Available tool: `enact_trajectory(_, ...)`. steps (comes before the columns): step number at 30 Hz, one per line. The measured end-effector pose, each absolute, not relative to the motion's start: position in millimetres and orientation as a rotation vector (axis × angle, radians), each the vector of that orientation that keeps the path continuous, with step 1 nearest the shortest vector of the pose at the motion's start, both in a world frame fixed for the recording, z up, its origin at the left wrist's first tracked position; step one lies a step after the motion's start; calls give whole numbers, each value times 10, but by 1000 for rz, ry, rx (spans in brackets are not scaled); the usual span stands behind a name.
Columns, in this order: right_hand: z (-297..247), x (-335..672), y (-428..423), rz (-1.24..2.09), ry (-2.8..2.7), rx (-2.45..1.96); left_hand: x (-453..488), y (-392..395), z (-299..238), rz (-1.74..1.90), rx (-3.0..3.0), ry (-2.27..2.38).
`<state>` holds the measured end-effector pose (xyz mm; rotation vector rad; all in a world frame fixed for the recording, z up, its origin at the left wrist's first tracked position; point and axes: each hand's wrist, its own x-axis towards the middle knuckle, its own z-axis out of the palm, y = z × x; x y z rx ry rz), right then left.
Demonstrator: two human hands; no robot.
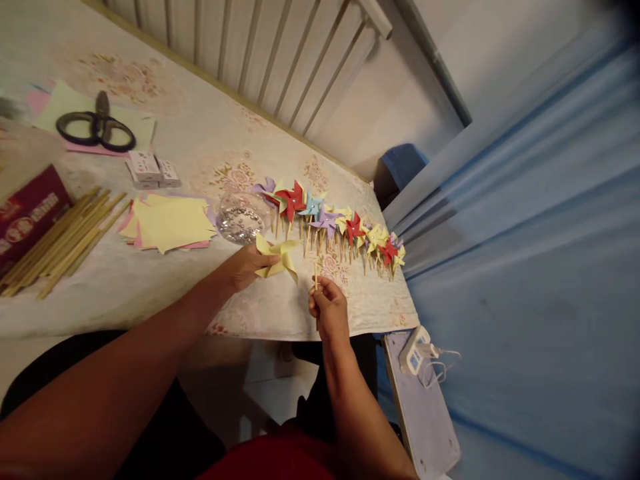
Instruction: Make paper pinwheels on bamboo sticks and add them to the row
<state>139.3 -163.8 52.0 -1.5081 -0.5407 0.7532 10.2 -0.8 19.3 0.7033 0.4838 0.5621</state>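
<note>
Between the fingers of my left hand [246,268] is a yellow paper pinwheel head [281,259], its folded blades spread. My right hand [330,305] grips a thin wooden stick [316,273] that stands roughly upright, a short way right of the paper. Pinwheel head and stick are apart. Just behind my left hand lies a clear round container of small shiny metal pieces [243,223]. Beyond both hands runs a row of finished pinwheels on sticks, among them a red pinwheel [291,201] and a purple pinwheel [327,221].
A stack of yellow and pink paper [170,221] lies left of the container. Farther left are a bundle of wooden sticks [75,240], a dark red box [35,213], small white boxes [147,168] and black-handled scissors [97,127] on paper. A power strip [416,350] sits beyond the table's right corner.
</note>
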Motion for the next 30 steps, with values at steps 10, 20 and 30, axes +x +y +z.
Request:
enact_trajectory(10,694,1346,-1650,713,-559,-1534,119,17,126,552,772,432)
enact_trajectory(20,844,1272,-1632,659,-498,-1527,103,10,140,575,819,437)
enact_trajectory(30,914,1242,-1625,662,-478,-1517,111,-4,206,568,773,434)
